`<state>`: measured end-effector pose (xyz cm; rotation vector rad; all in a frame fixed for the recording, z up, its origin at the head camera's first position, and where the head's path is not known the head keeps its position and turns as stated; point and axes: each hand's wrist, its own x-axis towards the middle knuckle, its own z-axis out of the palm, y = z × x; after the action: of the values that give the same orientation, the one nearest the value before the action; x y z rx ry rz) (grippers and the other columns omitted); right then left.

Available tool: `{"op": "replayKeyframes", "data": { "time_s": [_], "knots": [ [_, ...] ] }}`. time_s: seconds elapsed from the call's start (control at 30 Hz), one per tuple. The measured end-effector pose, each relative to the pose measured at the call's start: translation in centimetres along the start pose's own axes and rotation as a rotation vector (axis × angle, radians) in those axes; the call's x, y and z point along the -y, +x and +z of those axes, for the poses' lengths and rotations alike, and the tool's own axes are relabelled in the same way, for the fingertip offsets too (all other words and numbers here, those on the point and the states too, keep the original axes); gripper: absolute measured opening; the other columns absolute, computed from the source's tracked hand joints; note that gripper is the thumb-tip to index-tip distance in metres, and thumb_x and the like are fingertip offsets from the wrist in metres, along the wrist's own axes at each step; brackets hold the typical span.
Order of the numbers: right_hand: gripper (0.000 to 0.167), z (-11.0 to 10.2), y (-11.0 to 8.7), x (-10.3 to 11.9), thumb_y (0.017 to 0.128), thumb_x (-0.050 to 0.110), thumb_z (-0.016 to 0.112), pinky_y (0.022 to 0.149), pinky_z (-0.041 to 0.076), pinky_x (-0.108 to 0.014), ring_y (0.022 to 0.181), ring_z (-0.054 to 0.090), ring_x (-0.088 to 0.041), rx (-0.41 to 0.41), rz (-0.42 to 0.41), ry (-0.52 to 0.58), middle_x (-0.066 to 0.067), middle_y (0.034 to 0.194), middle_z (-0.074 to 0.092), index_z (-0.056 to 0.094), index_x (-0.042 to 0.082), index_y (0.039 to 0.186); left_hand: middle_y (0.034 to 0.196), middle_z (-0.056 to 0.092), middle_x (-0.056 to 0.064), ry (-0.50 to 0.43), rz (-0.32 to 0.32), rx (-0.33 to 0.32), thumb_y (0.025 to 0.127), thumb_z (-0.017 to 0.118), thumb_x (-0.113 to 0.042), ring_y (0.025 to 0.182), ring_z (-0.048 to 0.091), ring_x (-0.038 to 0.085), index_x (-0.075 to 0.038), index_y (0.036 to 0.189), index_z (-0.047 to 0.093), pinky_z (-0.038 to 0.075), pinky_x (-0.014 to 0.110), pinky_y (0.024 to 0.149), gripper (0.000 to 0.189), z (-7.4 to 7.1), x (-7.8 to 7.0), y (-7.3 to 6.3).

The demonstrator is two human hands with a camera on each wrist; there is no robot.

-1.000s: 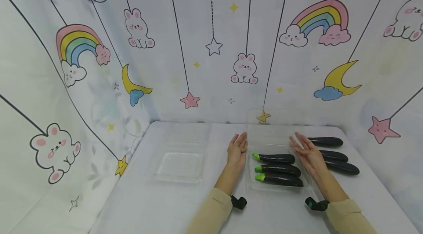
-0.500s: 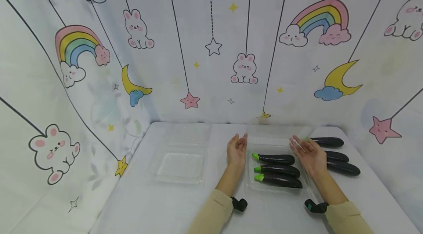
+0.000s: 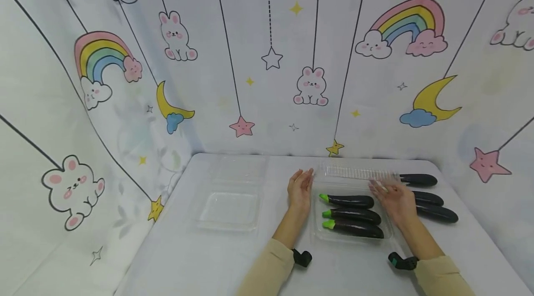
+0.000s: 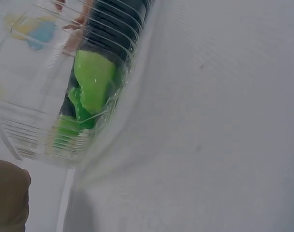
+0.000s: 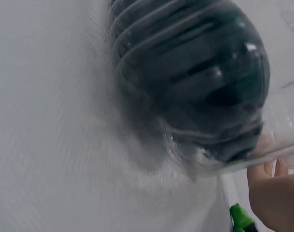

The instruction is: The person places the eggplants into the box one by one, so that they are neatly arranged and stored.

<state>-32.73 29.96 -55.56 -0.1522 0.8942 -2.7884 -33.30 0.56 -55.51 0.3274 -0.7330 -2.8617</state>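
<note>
Three dark eggplants with green stems, the middle one (image 3: 354, 215) between the other two, lie side by side in a clear plastic clamshell box (image 3: 317, 234). Its hinged lid (image 3: 354, 173) stands tilted over the back edge, ribbed wall showing. My left hand (image 3: 300, 189) is at the box's left rear corner, fingertips right at the lid's edge, fingers loosely extended. On the other side my right hand (image 3: 396, 201) has slightly bent fingers against the lid's right edge. Green stem ends (image 4: 94, 79) press near the box wall in the left wrist view; a dark eggplant end (image 5: 200, 82) fills the right wrist view.
Three loose eggplants, the nearest (image 3: 438, 212) partly behind my right hand, lie on the right of the white table (image 3: 167, 254). A second clear clamshell box (image 3: 227, 212) stands on the left with its lid laid back. A printed curtain (image 3: 271, 96) closes off the back.
The lid's upper edge has come down in the head view, and its ribbed wall now shows. My right fingers have bent a little and lowered; the left hand has hardly moved.
</note>
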Motion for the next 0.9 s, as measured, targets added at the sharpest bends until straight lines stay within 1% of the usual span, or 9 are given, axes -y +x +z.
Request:
{"op": "replayKeyframes", "data": {
  "time_s": [0.07,0.13,0.27,0.33,0.4,0.47,0.57,0.73,0.9],
  "knots": [
    [0.051,-0.1,-0.3,0.2,0.113,0.013,0.038,0.129,0.007,-0.044,0.135,0.056,-0.025,0.021,0.005,-0.021,-0.004,0.137,0.061,0.014,0.022,0.157,0.114,0.064,0.015,0.014,-0.002,0.021,0.094,0.063,0.008,0.129,0.062,0.035,0.008,0.135,0.042,0.043,0.04,0.117,0.046,0.0,-0.1,-0.1],
    [0.047,-0.2,-0.5,0.3,0.113,0.013,0.037,0.129,0.007,-0.043,0.136,0.055,-0.024,0.063,0.012,-0.004,-0.007,0.141,0.059,0.021,0.017,0.157,0.12,0.063,0.017,0.048,-0.005,0.039,0.093,0.062,0.01,0.134,0.057,0.037,0.008,0.139,0.041,0.045,0.037,0.115,0.05,-0.1,-0.2,-0.2],
    [0.035,-0.4,-1.0,0.5,0.114,0.007,0.033,0.125,0.03,-0.039,0.139,0.053,-0.022,0.175,-0.012,-0.021,-0.011,0.146,0.058,0.048,0.005,0.146,0.132,0.061,0.021,0.153,-0.012,0.082,0.092,0.063,0.01,0.139,0.049,0.04,0.008,0.142,0.043,0.049,0.033,0.109,0.055,-0.6,-0.6,-0.4],
    [0.038,-0.4,-1.2,0.6,0.113,0.003,0.031,0.116,0.044,-0.036,0.138,0.055,-0.018,0.213,-0.046,-0.091,-0.011,0.146,0.059,0.053,0.001,0.144,0.138,0.059,0.022,0.202,-0.02,0.106,0.092,0.063,0.008,0.143,0.044,0.04,0.009,0.145,0.042,0.047,0.034,0.111,0.058,-0.8,-0.8,-0.6],
    [0.04,-0.3,-1.5,0.7,0.113,0.0,0.029,0.109,0.05,-0.033,0.137,0.055,-0.016,0.23,-0.065,-0.135,-0.011,0.146,0.06,0.054,-0.001,0.144,0.144,0.056,0.023,0.25,-0.032,0.132,0.093,0.063,0.006,0.147,0.04,0.041,0.01,0.148,0.04,0.043,0.036,0.116,0.06,-1.1,-1.1,-0.7],
    [0.04,-0.2,-1.8,0.7,0.112,-0.003,0.03,0.105,0.052,-0.031,0.135,0.057,-0.014,0.213,-0.076,-0.185,-0.01,0.146,0.061,0.054,-0.002,0.144,0.149,0.052,0.024,0.305,-0.049,0.151,0.095,0.062,0.004,0.148,0.04,0.039,0.01,0.149,0.04,0.039,0.039,0.12,0.059,-1.3,-1.3,-0.9],
    [0.039,-0.1,-2.4,0.9,0.111,-0.001,0.037,0.101,0.053,-0.025,0.13,0.058,-0.008,0.133,-0.088,-0.326,-0.002,0.143,0.064,0.056,0.001,0.146,0.154,0.046,0.027,0.401,-0.078,0.185,0.098,0.058,0.0,0.148,0.04,0.038,0.01,0.151,0.039,0.033,0.044,0.124,0.057,-1.6,-1.8,-1.4],
    [0.041,0.0,-3.4,1.4,0.111,0.006,0.045,0.095,0.049,-0.014,0.132,0.048,-0.001,0.008,-0.101,-0.589,0.012,0.144,0.061,0.054,0.008,0.151,0.157,0.044,0.025,0.498,-0.126,0.229,0.1,0.059,-0.005,0.151,0.035,0.04,0.008,0.152,0.039,0.027,0.05,0.126,0.057,-1.8,-2.5,-2.4],
    [0.045,-0.5,-4.6,1.9,0.111,0.003,0.041,0.095,0.053,-0.017,0.131,0.051,0.002,0.054,-0.086,-0.619,0.013,0.143,0.062,0.046,0.005,0.156,0.16,0.04,0.024,0.543,-0.142,0.276,0.098,0.064,-0.01,0.153,0.029,0.041,0.007,0.156,0.034,0.027,0.05,0.126,0.067,-1.8,-3.2,-3.5]
  ]
}}
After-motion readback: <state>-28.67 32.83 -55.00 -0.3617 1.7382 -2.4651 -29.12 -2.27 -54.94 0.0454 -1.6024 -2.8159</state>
